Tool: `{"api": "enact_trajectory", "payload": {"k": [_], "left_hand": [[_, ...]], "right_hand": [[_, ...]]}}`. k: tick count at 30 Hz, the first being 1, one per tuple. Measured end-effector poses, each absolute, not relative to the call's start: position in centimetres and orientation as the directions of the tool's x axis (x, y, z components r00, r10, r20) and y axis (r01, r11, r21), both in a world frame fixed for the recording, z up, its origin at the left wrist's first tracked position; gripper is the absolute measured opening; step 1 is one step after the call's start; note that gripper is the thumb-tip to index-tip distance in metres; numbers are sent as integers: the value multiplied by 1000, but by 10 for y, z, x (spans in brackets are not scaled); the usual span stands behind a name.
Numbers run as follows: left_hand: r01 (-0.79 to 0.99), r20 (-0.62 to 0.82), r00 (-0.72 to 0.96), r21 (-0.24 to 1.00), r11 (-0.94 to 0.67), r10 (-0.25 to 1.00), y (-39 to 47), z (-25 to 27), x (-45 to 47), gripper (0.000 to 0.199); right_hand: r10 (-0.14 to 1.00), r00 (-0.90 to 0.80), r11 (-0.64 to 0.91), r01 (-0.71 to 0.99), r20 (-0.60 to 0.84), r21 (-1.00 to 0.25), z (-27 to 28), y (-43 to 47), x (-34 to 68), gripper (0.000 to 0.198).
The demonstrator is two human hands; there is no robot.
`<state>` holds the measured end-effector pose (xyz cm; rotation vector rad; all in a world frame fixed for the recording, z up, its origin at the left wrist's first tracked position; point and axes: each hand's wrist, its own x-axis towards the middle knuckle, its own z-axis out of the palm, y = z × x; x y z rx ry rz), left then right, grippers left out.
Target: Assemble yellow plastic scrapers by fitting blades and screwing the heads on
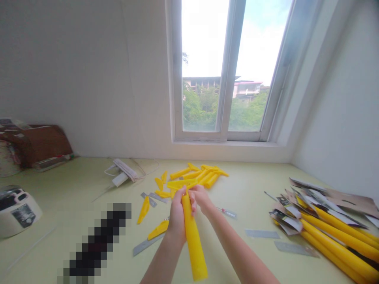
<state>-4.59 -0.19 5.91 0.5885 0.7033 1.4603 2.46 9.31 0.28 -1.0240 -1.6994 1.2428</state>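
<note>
A yellow plastic scraper (194, 240) lies along the middle of the view, its thick handle pointing toward me and its wide head at the far end. My left hand (177, 215) is wrapped around the handle just below the head. At the head's near side, the fingers of my right hand (199, 197) are curled against the scraper; what the fingertips pinch is hidden. Loose yellow head pieces (143, 210) and flat grey metal blades (148, 244) lie to the left. Right of my hands is a screwdriver (229, 213) with a clear handle.
More yellow scraper handles (204, 175) are piled beyond my hands. A stack of long yellow handles (340, 240) with cardboard labels fills the table's right side, near two metal blades (262, 233). A power strip (126, 169) and a white container (22, 213) stand left.
</note>
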Motion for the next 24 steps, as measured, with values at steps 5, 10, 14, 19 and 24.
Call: {"api": "enact_trajectory", "payload": {"k": [5, 10, 14, 19, 24], "left_hand": [[-705, -250, 117, 661, 258, 961, 25, 37, -17, 13], [-656, -407, 180, 628, 418, 895, 35, 7, 10, 12], [-602, -444, 164, 662, 446, 881, 25, -11, 18, 13], [-548, -402, 104, 740, 390, 910, 15, -18, 19, 13], [-509, -353, 51, 796, 329, 934, 13, -13, 21, 15]], "right_hand": [[992, -102, 77, -33, 80, -996, 1, 91, 112, 29], [1000, 2, 12, -224, 12, -975, -1, 74, 161, 27], [999, -14, -37, -323, -35, -946, -2, 63, 163, 23], [996, -38, -92, -402, -84, -911, -2, 58, 158, 16], [994, -57, -105, -413, -89, -905, -4, 57, 160, 17]]}}
